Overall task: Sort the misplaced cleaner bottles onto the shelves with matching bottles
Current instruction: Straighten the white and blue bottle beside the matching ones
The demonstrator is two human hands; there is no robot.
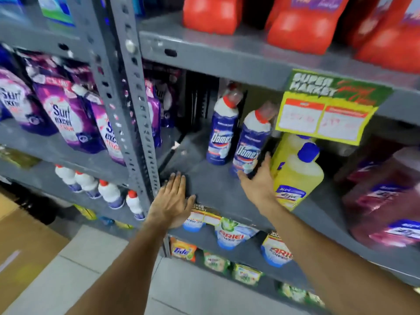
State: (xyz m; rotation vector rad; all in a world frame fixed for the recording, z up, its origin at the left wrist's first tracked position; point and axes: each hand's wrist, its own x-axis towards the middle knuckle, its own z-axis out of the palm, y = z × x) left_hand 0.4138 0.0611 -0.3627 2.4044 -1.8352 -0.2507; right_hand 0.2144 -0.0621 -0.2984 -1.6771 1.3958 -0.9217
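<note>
Two blue Domex bottles with white necks and red caps stand on the grey middle shelf [204,178]. The near one [250,144] leans slightly; the far one [221,133] stands behind it to the left. My right hand [259,178] is at the near bottle's base, fingers spread, thumb and fingertips touching or almost touching it. My left hand [172,201] lies flat and open on the shelf's front edge, holding nothing. Yellow cleaner bottles with blue caps [297,178] stand just right of my right hand. Several similar white-necked bottles [111,194] stand on a lower shelf at left.
Purple Surf Excel pouches [66,117] fill the left shelf behind a grey upright post [136,110]. Red jugs [295,26] sit on the top shelf. A yellow-green price sign [327,112] hangs from it. Dark red bottles [384,196] stand at right. Ariel and Tide packs [229,235] lie below.
</note>
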